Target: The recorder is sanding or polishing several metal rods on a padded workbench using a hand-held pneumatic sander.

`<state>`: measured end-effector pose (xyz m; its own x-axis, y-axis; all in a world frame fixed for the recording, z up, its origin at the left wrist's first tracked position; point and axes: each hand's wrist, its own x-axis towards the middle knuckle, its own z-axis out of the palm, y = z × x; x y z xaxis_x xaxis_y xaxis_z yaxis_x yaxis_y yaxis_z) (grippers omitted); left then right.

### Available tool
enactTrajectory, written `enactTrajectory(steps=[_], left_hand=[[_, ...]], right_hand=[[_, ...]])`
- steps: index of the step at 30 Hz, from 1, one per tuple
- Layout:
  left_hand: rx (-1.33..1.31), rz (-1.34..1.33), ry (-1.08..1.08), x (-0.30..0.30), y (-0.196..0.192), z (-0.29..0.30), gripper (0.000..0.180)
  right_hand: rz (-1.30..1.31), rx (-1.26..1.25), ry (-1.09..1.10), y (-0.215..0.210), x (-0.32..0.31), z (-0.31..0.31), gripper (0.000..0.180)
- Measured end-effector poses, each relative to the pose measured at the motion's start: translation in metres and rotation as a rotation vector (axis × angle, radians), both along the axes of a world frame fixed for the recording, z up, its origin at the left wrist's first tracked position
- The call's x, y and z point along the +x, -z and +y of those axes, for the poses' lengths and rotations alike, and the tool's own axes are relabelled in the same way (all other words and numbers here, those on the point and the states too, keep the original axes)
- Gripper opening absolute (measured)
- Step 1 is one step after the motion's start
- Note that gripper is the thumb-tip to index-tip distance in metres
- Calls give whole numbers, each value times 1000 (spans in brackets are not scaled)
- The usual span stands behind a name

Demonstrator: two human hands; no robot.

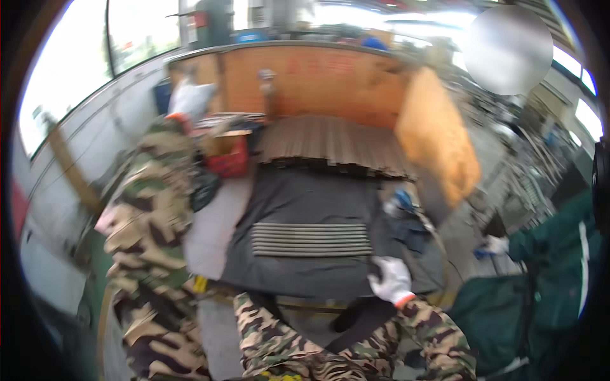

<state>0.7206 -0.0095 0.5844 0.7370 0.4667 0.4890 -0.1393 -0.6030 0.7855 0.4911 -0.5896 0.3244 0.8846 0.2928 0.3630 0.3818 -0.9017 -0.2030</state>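
You're over a dark worktop (298, 197) in a blurred workshop. Your gloved right hand (391, 279) rests, fingers loosely spread, at its near right edge beside the metal rods (311, 239); they look stiff, heavy and slippery, so grasp mid-length. Your left hand (190, 98) reaches far left; I cannot tell its grip.

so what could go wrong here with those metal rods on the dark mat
The row of metal rods lies loose on the dark mat; a nudge from the gloved right hand at the mat's near edge could roll them out of line. The left hand, raised toward the red bin, works far from the right, so balance may suffer. A bigger rod stack could slide forward.
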Motion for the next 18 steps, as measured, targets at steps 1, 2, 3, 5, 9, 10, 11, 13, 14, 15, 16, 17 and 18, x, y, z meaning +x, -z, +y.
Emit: enactTrajectory(steps=[1,2,3,5,9,10,11,13,14,15,16,17,18], left_hand=[[-88,-18,18,-41,-24,-6,86],[-151,-37,4,-95,-44,26,90],[484,92,-133,-98,-45,122,92],[504,82,-141,-102,-59,79,85],[407,22,-103,-108,-77,106,81],[410,25,-106,-105,-82,104,81],[551,84,-143,-102,-87,102,56],[836,206,-219,-98,-96,98,25],[838,203,-222,-96,-98,98,25],[818,214,-237,-96,-101,97,27],[798,225,-254,-96,-105,97,28],[801,220,-252,-95,-107,93,28],[688,202,-242,-94,-108,87,30]], right_hand=[[-53,-9,-49,1,0,2,48],[-62,51,-172,9,8,31,49],[-70,98,-282,16,14,61,50],[-77,104,-281,23,14,51,51],[-128,138,-306,30,12,58,55],[-133,137,-294,31,13,56,56],[-141,139,-293,32,13,54,57],[-137,136,-281,32,13,51,57],[-134,133,-270,31,14,51,57],[-137,137,-272,31,15,52,57],[-146,139,-285,32,15,53,56],[-154,140,-292,33,16,52,55],[-159,143,-289,33,17,52,55]])
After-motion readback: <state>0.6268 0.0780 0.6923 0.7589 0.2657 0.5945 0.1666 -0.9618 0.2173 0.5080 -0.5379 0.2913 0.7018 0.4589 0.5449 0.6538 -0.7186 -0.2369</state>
